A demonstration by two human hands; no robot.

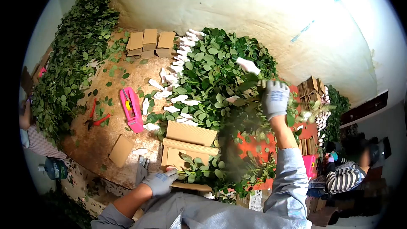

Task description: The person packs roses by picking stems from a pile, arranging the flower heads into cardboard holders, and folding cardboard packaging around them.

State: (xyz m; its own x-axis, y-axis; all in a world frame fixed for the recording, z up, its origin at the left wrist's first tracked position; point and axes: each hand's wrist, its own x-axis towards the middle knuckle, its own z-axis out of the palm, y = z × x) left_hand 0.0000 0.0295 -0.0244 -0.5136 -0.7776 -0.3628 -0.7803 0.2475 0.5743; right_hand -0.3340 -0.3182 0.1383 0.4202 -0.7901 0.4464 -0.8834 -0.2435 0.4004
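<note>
My left hand (160, 182), in a grey glove, is closed at the near edge of an open cardboard sheet (188, 150), beside a flower head and leafy stems (203, 168) that lie across the sheet. Raised over the right part of the table, my right hand (276, 98), also gloved, is closed round leafy stems; motion blurs the leaves about it. A white-wrapped bud (248, 65) shows to the upper left of this hand. Between the hands and the wall lies a large heap of leafy stems (216, 59) with white-wrapped buds along its left side.
Cardboard stacks (150, 40) stand at the back. A pink tape dispenser (132, 110), red-handled cutters (99, 120) and a cardboard piece (121, 150) lie on the brown table (87, 146). More foliage (76, 51) covers the left. A person in stripes (345, 177) is at right; another person's arm shows far left.
</note>
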